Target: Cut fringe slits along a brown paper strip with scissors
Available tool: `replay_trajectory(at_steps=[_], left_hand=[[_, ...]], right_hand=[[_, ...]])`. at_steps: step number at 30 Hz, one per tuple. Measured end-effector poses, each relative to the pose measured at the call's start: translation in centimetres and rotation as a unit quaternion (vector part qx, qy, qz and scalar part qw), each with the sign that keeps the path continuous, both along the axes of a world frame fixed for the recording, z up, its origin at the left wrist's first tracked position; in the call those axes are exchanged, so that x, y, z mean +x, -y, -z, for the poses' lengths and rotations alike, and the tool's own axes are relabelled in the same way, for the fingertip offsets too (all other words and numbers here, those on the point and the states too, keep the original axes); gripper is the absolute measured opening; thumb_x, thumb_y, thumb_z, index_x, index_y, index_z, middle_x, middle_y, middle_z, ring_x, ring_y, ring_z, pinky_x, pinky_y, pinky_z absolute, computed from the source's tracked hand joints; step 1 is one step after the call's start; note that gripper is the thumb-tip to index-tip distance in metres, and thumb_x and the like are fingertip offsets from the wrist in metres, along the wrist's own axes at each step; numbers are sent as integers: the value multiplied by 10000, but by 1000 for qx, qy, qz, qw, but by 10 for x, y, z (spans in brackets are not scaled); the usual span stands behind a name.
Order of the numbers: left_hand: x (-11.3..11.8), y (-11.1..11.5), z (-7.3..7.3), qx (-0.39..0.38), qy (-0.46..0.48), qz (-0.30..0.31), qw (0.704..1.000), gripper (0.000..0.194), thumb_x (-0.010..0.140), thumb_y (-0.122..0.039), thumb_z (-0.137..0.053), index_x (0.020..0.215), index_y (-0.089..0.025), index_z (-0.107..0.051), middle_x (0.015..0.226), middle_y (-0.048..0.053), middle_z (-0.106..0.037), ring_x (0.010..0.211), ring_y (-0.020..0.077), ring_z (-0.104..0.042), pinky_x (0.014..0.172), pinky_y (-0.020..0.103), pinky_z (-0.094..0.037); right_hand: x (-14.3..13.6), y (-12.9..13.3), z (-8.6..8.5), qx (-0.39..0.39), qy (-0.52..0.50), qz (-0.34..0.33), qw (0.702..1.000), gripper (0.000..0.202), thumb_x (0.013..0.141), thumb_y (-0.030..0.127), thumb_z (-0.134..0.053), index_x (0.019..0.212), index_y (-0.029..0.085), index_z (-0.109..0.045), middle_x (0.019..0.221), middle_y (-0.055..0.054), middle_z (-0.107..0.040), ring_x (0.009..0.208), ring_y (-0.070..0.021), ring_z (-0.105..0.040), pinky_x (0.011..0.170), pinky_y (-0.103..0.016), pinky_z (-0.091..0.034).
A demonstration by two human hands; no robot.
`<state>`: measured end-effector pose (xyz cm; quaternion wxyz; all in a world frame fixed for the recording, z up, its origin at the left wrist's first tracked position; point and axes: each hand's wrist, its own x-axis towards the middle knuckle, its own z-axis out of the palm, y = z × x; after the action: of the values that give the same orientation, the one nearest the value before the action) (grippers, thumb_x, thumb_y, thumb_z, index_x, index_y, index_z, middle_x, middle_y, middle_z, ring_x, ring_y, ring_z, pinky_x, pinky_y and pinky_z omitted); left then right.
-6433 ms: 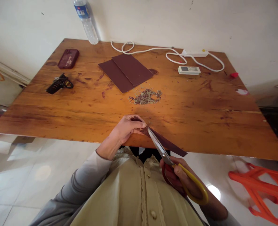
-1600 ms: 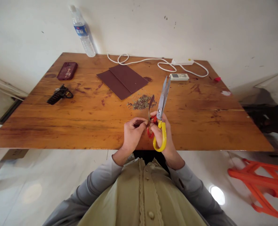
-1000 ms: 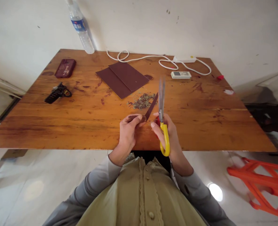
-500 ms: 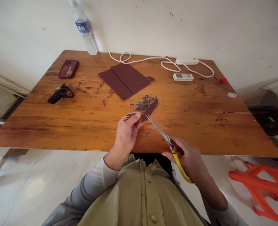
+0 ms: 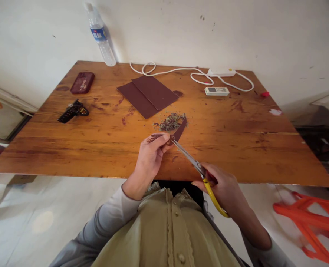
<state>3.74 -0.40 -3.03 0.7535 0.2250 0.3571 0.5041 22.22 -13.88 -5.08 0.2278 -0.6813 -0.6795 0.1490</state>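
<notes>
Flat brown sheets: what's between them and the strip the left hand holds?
In the head view, a heap of little scraps lies between the flat brown sheets and the strip in the left hand.

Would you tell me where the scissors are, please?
In the head view, the right hand holds the scissors, tips at the brown strip in the left hand.

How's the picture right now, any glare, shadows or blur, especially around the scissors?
Head view: the floor shows a pale, round glare spot at lower left; head view: a soft shadow falls on the wall beside the bottle; head view: the scissors look reasonably clear, without strong motion smear.
</notes>
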Motion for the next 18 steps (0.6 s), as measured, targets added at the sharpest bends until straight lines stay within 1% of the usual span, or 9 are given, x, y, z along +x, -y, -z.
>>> replay_trajectory(at_steps=[3,6,9,11,13,15,18], left_hand=[[-1,-1,0,-7,-6,13,1000,231,533,-214,-917,634,-119,-733,641,9,-691,636,108,-647,659,229,-575],[-3,-2,0,-11,-15,30,999,237,524,-216,-922,644,-115,-743,649,20,-712,631,115,-663,667,233,-579],[-5,-2,0,1,-21,50,999,228,540,-221,-917,653,-116,-750,657,24,-717,626,117,-669,670,235,-576],[-6,-3,0,9,-21,60,998,224,547,-221,-915,653,-114,-750,649,21,-707,622,117,-669,666,233,-572],[-6,-3,0,15,-17,66,998,220,551,-217,-914,645,-111,-747,631,14,-689,610,111,-660,656,227,-566],[-6,-3,0,24,-15,77,997,210,565,-216,-908,638,-109,-742,626,11,-680,604,107,-652,652,224,-565],[-6,-2,-1,36,-17,98,994,192,596,-220,-892,634,-109,-740,633,18,-682,609,109,-649,656,227,-567]], right_hand=[[1,-1,-5,-22,-35,-6,999,415,966,552,-586,934,158,-713,607,37,-505,506,-169,-473,492,-266,-396],[2,-1,-9,-53,-70,-2,996,415,936,574,-619,851,178,-706,618,26,-516,527,-168,-459,511,-265,-407],[7,-1,-8,-75,-119,-1,990,418,899,589,-663,916,178,-736,656,6,-561,572,-179,-472,541,-273,-422],[11,0,-5,-93,-165,-6,982,416,872,580,-703,980,182,-754,666,9,-560,588,-180,-480,548,-273,-421],[16,0,-2,-122,-220,-22,968,425,846,569,-734,1011,179,-763,663,18,-535,573,-167,-469,533,-268,-406],[20,1,1,-155,-281,-44,946,446,837,567,-740,1037,170,-768,652,32,-493,529,-141,-429,489,-252,-373],[22,3,2,-190,-364,-66,909,471,875,566,-702,1110,162,-764,644,47,-452,466,-103,-342,410,-222,-301]])
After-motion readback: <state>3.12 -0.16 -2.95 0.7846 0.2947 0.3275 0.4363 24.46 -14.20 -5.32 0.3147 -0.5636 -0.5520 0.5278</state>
